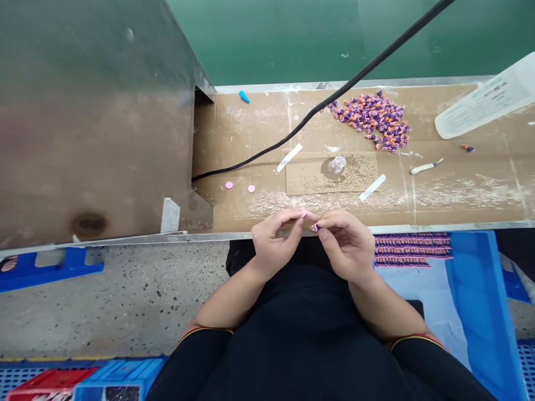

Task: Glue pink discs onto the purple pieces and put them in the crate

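Observation:
Close to the bench's front edge, my left hand (278, 236) pinches a small pink disc (303, 214) between thumb and index finger. Beside it, my right hand (349, 242) is closed on a tiny purple and pink piece (315, 227), gripped at the fingertips. The two hands nearly meet. A pink disc (229, 185) and another pink disc (251, 189) lie flat to the left. Farther back is a pile of small purple, pink and orange pieces (376, 120). A small clear cup (336, 164) stands on a wet, speckled cardboard piece (301, 175).
A black cable (309, 114) crosses above the bench. A metal housing (100, 122) fills the left side. A translucent bottle (480, 103) leans in at the right, near a white-handled tool (424, 167). Below right, a blue tray (480, 301) holds rows of pieces. A blue cone (244, 97) lies at the back.

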The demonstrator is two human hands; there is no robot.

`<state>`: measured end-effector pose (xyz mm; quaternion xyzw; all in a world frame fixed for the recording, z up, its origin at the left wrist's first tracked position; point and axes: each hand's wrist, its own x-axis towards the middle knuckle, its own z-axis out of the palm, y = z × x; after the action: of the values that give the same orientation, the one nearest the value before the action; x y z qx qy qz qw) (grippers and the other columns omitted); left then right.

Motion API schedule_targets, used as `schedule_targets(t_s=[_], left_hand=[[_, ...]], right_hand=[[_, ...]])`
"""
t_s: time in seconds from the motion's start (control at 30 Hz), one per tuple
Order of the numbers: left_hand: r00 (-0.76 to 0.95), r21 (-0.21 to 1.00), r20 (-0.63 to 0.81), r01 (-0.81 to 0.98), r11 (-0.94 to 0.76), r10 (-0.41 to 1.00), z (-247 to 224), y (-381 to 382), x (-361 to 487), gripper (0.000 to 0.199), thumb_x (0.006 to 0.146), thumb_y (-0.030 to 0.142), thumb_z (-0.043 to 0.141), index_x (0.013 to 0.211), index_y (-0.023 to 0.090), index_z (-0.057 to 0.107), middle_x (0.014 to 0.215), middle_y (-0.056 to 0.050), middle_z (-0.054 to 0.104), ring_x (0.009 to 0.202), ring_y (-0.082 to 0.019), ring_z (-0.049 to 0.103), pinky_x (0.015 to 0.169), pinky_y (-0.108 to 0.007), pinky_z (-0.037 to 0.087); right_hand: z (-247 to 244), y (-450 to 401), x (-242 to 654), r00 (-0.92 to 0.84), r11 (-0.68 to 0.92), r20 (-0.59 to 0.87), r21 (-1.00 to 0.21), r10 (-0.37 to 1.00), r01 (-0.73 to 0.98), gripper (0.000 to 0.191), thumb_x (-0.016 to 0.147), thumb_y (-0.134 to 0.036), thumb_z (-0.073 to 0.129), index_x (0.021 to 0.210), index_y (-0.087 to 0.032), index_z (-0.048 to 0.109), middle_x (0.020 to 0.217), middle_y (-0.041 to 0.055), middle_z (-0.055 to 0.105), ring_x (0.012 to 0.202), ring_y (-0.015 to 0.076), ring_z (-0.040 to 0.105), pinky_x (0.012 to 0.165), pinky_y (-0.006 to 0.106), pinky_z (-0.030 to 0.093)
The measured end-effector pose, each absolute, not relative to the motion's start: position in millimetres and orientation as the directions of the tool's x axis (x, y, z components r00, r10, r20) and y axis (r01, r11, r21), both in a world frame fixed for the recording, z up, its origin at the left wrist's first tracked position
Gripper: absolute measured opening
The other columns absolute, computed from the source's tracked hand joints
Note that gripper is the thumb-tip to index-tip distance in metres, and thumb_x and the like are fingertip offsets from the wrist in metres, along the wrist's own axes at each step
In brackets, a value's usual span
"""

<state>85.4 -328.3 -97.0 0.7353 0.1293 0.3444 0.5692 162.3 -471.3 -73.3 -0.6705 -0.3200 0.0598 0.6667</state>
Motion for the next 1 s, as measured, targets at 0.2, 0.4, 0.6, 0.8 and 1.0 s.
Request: schedule_targets(t_s=[0.2,0.4,0.6,0.8,1.0], left_hand=[[0.796,0.996,0.070,-0.088,0.000,0.601,-94,-328,88,0.022,0.097,0.040,0.082,0.096,0.018,0.080,0.087,-0.007,0.083,0.075,-0.018,0.082,0.071,-0.024,0.070],[0.785,0.961,-0.140,-0.038,0.272,0.603,-97,-322,92,0.046,0.086,0.061,0.092,0.091,0.017,0.078,0.081,-0.008,0.081,0.071,-0.019,0.081,0.070,-0.027,0.071],[0.835,0.948,-0.194,0.025,0.317,0.514,-96,-320,91,0.050,0.083,0.064,0.094,0.088,0.017,0.076,0.076,-0.006,0.079,0.063,-0.017,0.076,0.062,-0.025,0.069],[0.838,0.948,-0.187,0.016,0.319,0.513,-96,-320,90,0.043,0.084,0.059,0.095,0.088,0.018,0.082,0.078,-0.007,0.080,0.067,-0.018,0.079,0.066,-0.026,0.071],[0.793,0.917,-0.183,-0.074,0.391,0.581,-96,-326,89,0.035,0.082,0.056,0.098,0.094,0.025,0.089,0.089,-0.007,0.084,0.075,-0.018,0.082,0.073,-0.026,0.073]], right_hand=[[-77,-466,159,0.782,0.109,0.357,-0.929,0.511,0.353,0.013,0.105,-0.018,0.068,0.107,-0.028,0.076,0.109,0.0066,0.085,0.097,0.0227,0.084,0.077,0.036,0.071],[-78,-462,158,0.791,0.067,0.375,-0.917,0.483,0.393,0.012,0.104,-0.020,0.068,0.104,-0.029,0.076,0.102,0.0052,0.084,0.103,0.0260,0.085,0.082,0.041,0.073],[-77,-460,159,0.778,0.078,0.386,-0.912,0.495,0.403,0.014,0.104,-0.018,0.067,0.106,-0.029,0.076,0.106,0.0060,0.085,0.102,0.0251,0.085,0.081,0.040,0.073],[-81,-461,161,0.804,0.089,0.374,-0.922,0.463,0.377,0.016,0.104,-0.017,0.069,0.108,-0.030,0.077,0.105,0.0043,0.085,0.098,0.0234,0.085,0.078,0.037,0.072],[-87,-458,161,0.789,-0.054,0.469,-0.846,0.397,0.530,0.016,0.099,-0.019,0.076,0.107,-0.033,0.081,0.102,0.0026,0.087,0.094,0.0252,0.085,0.080,0.043,0.074]])
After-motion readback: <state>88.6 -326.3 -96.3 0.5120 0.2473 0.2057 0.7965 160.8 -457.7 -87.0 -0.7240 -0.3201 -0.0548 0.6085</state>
